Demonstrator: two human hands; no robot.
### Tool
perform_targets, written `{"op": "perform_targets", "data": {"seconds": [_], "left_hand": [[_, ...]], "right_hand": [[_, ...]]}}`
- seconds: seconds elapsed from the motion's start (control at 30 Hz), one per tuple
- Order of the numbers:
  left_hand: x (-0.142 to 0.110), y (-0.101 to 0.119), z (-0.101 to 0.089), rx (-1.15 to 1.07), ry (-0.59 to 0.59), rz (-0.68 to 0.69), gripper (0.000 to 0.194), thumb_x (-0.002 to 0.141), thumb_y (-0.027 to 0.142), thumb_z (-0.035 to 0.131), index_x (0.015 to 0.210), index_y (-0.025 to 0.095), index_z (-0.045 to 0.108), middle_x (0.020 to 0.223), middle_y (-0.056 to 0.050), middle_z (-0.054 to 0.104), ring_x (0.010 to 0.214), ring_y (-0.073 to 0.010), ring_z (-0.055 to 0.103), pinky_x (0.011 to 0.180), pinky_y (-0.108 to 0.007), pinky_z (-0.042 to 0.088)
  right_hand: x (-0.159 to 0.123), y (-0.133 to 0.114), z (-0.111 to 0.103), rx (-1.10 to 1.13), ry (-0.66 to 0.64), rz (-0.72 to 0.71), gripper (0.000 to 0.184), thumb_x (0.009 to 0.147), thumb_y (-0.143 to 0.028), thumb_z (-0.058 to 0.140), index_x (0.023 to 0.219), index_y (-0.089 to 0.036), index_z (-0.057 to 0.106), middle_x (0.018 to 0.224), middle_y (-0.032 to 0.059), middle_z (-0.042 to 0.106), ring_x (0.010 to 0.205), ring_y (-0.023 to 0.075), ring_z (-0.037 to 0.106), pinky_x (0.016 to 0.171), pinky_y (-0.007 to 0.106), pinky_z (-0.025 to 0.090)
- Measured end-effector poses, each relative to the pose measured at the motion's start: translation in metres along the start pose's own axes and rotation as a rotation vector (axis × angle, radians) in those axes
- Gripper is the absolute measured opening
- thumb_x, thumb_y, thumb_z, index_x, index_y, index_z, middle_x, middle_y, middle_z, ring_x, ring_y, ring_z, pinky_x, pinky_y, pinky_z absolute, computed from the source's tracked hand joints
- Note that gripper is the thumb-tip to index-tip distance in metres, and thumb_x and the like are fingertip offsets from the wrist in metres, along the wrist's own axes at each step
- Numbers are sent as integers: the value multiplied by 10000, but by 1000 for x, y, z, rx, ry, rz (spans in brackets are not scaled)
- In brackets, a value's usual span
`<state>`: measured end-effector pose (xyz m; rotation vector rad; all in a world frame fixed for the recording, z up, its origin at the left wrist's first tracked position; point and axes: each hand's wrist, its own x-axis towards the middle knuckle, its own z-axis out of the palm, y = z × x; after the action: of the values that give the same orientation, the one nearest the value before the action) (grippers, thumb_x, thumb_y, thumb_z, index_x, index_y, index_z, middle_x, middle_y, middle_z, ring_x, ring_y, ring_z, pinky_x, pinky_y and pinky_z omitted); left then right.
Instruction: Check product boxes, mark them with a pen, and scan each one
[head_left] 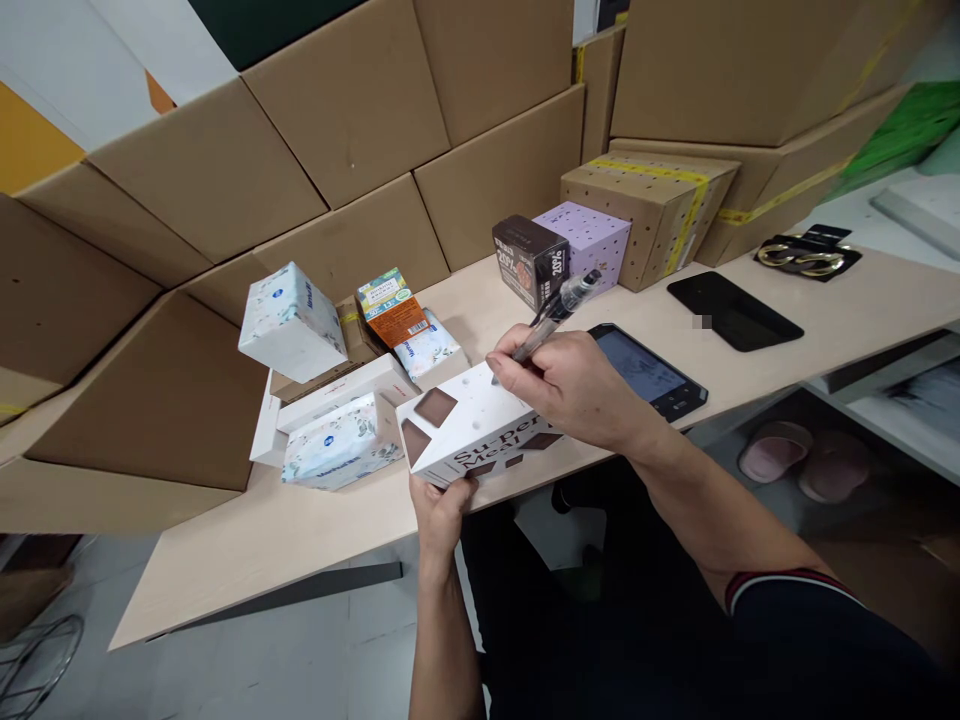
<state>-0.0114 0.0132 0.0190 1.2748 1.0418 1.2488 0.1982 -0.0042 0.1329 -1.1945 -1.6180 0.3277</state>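
Observation:
A white box (480, 420) with brown diamond shapes and dark lettering on its side lies tilted near the table's front edge. My left hand (440, 505) grips its lower left end, thumb on the front side and the other fingers hidden beneath. In my right hand (574, 385) is a pen (559, 315), pinched between thumb and fingers, its tip at the box's top face. Whether the tip touches cannot be made out. Part of the box is covered by my right hand. Just behind that hand lies a handheld device with a lit screen (645, 368).
Tissue packs (341, 440), a white cube-shaped pack (292, 320) and an orange-and-yellow box (392, 308) stand left. Behind are a dark box (529, 260), a purple box (592, 240) and stacked cartons (330, 150). A black phone-like slab (735, 310) and gold-rimmed glasses-like item (806, 255) lie right.

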Motion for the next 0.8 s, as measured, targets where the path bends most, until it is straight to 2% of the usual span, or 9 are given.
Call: {"op": "perform_targets", "data": {"seconds": [0.07, 0.17, 0.33, 0.4, 0.43, 0.5, 0.6, 0.7, 0.8], "left_hand": [[0, -1, 0, -8, 5, 5, 368, 530, 112, 694, 892, 157, 649, 753, 17, 668, 693, -156, 598, 649, -261, 496], [1, -2, -2, -8, -3, 3, 422, 538, 112, 694, 955, 156, 645, 779, 11, 676, 703, -158, 595, 648, -262, 495], [2, -3, -2, 3, -13, 18, 454, 529, 93, 688, 975, 161, 637, 740, 25, 655, 658, -143, 577, 605, -244, 476], [3, -4, -2, -18, -16, 16, 493, 530, 99, 685, 1016, 161, 637, 772, 13, 672, 686, -161, 603, 621, -258, 496], [3, -5, -1, -31, -11, 18, 517, 528, 102, 684, 1039, 163, 636, 790, 7, 680, 702, -171, 615, 627, -266, 507], [4, -7, -1, -50, 10, 21, 556, 520, 106, 682, 1071, 168, 632, 804, 4, 687, 707, -181, 627, 622, -273, 516], [5, -10, -1, -53, 36, 10, 528, 506, 110, 681, 1030, 159, 641, 798, 0, 690, 683, -182, 631, 609, -277, 516], [5, -10, -2, -35, 49, 11, 445, 503, 98, 689, 942, 154, 642, 777, 9, 685, 679, -165, 623, 621, -262, 509], [3, -9, -2, -44, 66, 20, 449, 501, 81, 700, 936, 162, 629, 787, 23, 681, 697, -152, 624, 641, -250, 506]], "right_hand": [[0, 0, 0, 15, -1, -10, 295, 970, -314, 497, 730, -183, 607, 813, 21, 698, 717, 123, 595, 730, 266, 420], [-2, 0, 1, 89, 81, -2, 294, 969, -347, 521, 729, -191, 589, 774, 9, 667, 700, 120, 581, 693, 265, 433], [-14, 7, -2, 384, 435, 170, 308, 982, -518, 489, 858, -245, 562, 677, -19, 571, 560, 116, 506, 517, 262, 400], [-22, 19, -7, 393, 551, 198, 317, 989, -543, 452, 879, -262, 547, 720, -6, 590, 564, 124, 517, 507, 271, 397], [-26, 26, -10, 356, 567, 213, 314, 994, -538, 441, 881, -265, 545, 747, 0, 604, 568, 127, 524, 514, 276, 399], [-36, 42, -17, 199, 498, 283, 283, 994, -505, 454, 901, -259, 560, 753, 2, 621, 576, 136, 537, 548, 285, 406], [-50, 59, -22, -176, 180, 441, 263, 956, -452, 525, 1061, -226, 609, 699, 9, 646, 645, 191, 602, 617, 303, 415], [-57, 63, -17, -503, -144, 577, 400, 957, -393, 501, 1285, -174, 566, 822, 84, 731, 767, 265, 678, 627, 313, 400], [-59, 61, -8, -692, -311, 630, 363, 977, -341, 446, 1252, -152, 588, 933, 157, 751, 849, 305, 708, 610, 315, 389]]}}
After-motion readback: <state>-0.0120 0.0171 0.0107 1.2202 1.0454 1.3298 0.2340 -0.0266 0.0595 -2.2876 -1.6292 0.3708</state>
